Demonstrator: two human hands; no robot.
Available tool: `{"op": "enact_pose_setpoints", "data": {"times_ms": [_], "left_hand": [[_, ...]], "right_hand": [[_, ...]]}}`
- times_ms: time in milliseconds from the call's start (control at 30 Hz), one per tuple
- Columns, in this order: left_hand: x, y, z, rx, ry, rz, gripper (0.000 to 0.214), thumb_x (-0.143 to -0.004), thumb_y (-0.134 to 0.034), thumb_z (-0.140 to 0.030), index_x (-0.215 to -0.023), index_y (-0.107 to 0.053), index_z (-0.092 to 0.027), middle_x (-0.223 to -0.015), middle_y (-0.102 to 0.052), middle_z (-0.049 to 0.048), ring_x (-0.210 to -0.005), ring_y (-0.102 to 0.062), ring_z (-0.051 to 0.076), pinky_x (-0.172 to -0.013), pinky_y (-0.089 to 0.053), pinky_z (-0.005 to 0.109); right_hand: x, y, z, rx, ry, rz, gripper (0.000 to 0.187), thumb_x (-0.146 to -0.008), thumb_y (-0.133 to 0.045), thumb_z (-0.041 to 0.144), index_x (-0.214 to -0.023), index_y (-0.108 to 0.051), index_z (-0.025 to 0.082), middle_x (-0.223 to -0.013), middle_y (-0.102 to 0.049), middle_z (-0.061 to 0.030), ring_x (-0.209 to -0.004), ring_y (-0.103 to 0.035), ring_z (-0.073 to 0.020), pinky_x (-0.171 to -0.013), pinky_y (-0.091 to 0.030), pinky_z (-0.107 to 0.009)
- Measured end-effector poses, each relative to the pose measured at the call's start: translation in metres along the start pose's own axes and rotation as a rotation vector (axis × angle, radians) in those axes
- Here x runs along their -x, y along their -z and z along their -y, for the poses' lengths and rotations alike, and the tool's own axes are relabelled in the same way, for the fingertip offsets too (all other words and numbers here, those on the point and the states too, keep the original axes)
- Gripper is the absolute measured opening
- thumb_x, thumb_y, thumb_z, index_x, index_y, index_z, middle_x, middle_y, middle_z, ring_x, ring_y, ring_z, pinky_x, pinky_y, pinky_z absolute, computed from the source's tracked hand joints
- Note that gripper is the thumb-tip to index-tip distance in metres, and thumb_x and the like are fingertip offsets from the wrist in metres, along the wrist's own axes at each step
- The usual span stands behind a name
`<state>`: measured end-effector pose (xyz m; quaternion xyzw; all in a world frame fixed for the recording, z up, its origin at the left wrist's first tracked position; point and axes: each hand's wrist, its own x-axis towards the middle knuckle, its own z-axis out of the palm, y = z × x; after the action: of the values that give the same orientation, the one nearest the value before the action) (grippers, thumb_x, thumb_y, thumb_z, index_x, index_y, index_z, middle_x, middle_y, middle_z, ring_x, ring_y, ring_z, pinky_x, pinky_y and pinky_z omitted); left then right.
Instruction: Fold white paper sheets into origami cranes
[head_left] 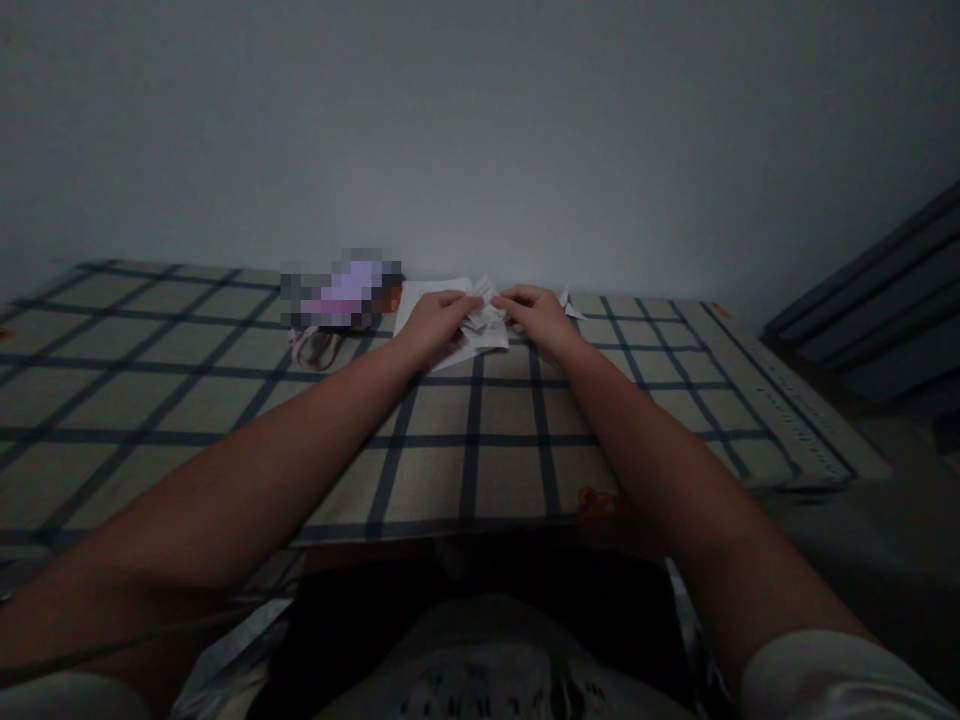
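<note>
White crumpled paper [487,308] is pinched in curled left hand [436,320] and right hand [543,316], arms outstretched.

Through my feed I see a pale shirt [480,625] with dark printed marks [574,690] across its front, a whitish, creased right sleeve [832,672], and a similarly pale left sleeve [79,697].

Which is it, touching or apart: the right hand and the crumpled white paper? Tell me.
Touching. In the head view, the right hand has its fingers on the crumpled white paper, no gap showing.
</note>
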<state>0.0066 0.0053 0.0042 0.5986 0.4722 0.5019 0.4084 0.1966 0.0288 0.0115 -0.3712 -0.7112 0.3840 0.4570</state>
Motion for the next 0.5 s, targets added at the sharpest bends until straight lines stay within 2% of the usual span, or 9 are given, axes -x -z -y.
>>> {"op": "enact_pose_setpoints", "data": {"times_ms": [67, 133, 233, 500], "left_hand": [[-0.002, 0.005, -0.002, -0.109, -0.140, -0.077, 0.025, -0.076, -0.071, -0.042, -0.080, -0.074, -0.017, -0.078, -0.068, 0.0043, -0.072, -0.061, 0.016, -0.064, -0.047, 0.024], [-0.001, 0.008, -0.006, -0.112, -0.215, -0.082, 0.029, -0.074, -0.073, -0.042, -0.089, -0.077, -0.017, -0.093, -0.071, 0.0050, -0.083, -0.062, 0.017, -0.071, -0.048, 0.024], [0.003, 0.006, -0.012, -0.045, -0.175, -0.028, 0.036, -0.074, -0.074, -0.043, -0.099, -0.077, -0.017, -0.095, -0.073, 0.0052, -0.082, -0.062, 0.017, -0.074, -0.047, 0.025], [0.010, -0.001, -0.016, -0.036, -0.162, -0.051, 0.033, -0.074, -0.075, -0.045, -0.087, -0.078, -0.015, -0.085, -0.074, 0.0051, -0.078, -0.063, 0.018, -0.073, -0.048, 0.027]], "right_hand": [[0.000, 0.000, 0.000, -0.021, -0.019, 0.004, 0.024, -0.078, -0.071, 0.042, -0.080, -0.069, 0.019, -0.076, -0.066, -0.0001, -0.068, -0.055, -0.0124, -0.066, -0.044, -0.026], [0.000, -0.001, 0.001, -0.009, -0.026, 0.022, 0.023, -0.078, -0.071, 0.041, -0.080, -0.069, 0.018, -0.077, -0.066, -0.0006, -0.069, -0.055, -0.0125, -0.067, -0.044, -0.026], [0.002, -0.002, 0.004, 0.023, -0.015, 0.050, 0.023, -0.079, -0.071, 0.040, -0.079, -0.069, 0.017, -0.076, -0.066, -0.0011, -0.069, -0.055, -0.0126, -0.067, -0.044, -0.026], [0.003, -0.004, 0.006, 0.011, 0.009, 0.085, 0.026, -0.078, -0.070, 0.044, -0.076, -0.067, 0.017, -0.073, -0.064, -0.0001, -0.068, -0.054, -0.0120, -0.066, -0.043, -0.026]]}}
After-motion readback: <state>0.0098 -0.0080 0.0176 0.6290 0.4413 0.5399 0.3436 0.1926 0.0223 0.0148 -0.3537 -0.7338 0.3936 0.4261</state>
